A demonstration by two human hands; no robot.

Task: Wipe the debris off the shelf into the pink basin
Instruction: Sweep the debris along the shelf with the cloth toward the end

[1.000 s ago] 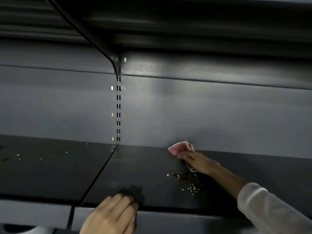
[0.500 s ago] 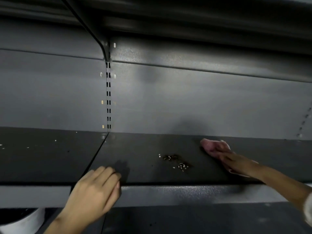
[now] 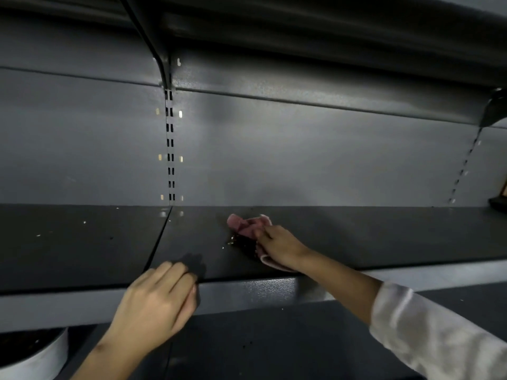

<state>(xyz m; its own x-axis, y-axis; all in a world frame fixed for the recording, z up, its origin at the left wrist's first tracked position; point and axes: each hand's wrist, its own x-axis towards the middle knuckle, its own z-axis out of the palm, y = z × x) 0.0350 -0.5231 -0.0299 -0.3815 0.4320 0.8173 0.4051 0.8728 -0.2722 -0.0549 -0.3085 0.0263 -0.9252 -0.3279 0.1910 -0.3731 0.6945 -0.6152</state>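
Note:
My right hand point(image 3: 279, 246) presses a pink cloth point(image 3: 245, 224) flat on the dark shelf point(image 3: 384, 237), right of the panel seam. A small heap of brown and pale debris point(image 3: 236, 241) lies just left of the hand, touching the cloth's edge. A few pale specks point(image 3: 84, 222) dot the left shelf panel. My left hand point(image 3: 159, 303) rests on the shelf's front lip with fingers curled over the edge, holding nothing. A round basin point(image 3: 44, 352) shows at the bottom left, below the shelf; it looks whitish in this dim light.
A slotted upright point(image 3: 170, 149) runs up the grey back wall above the seam. Another slotted strip point(image 3: 463, 168) stands at the far right, with a dark object point(image 3: 498, 201) on the shelf beyond it. An upper shelf overhangs. A lower shelf point(image 3: 274, 338) sits beneath.
My right hand swept the cloth from the right back leftward onto the debris heap. The view shifted down slightly and my left hand stayed on the shelf lip.

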